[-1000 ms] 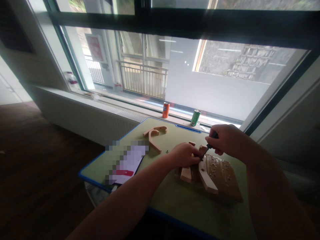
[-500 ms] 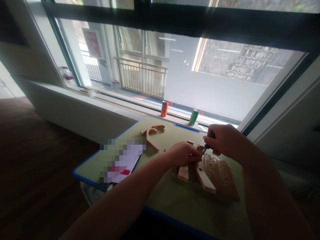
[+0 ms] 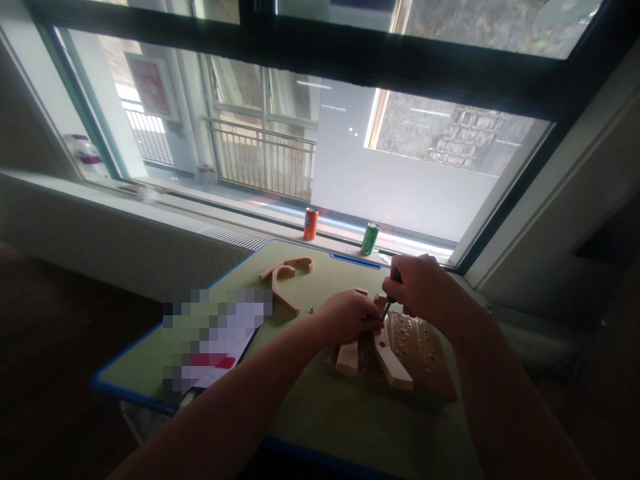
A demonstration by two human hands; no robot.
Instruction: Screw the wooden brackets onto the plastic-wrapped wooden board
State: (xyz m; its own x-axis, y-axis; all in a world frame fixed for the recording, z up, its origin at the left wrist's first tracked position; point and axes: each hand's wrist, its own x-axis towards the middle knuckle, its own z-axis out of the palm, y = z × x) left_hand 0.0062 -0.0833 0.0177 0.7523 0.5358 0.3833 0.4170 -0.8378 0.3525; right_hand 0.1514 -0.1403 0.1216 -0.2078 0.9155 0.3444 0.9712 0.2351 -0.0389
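My right hand is closed around the dark handle of a screwdriver, whose shaft slants down to the left. At its tip the fingers of my left hand are pinched together over a pale wooden piece with a hole in it. Whatever sits between those fingertips is too small and covered to make out. A second wooden piece lies partly under my left hand. Both pieces rest on or against a brown pack with clear plastic, which holds several small metal parts.
Two curved wooden pieces, one a hook shape, lie on the green blue-edged table. A small metal bit is near them. A partly blurred phone-like object lies left. An orange can and a green can stand on the windowsill.
The whole view has shifted, so everything appears further left and slightly lower. Both hands keep the same hold, with the screwdriver tip still at my left fingertips and its handle a little more upright.
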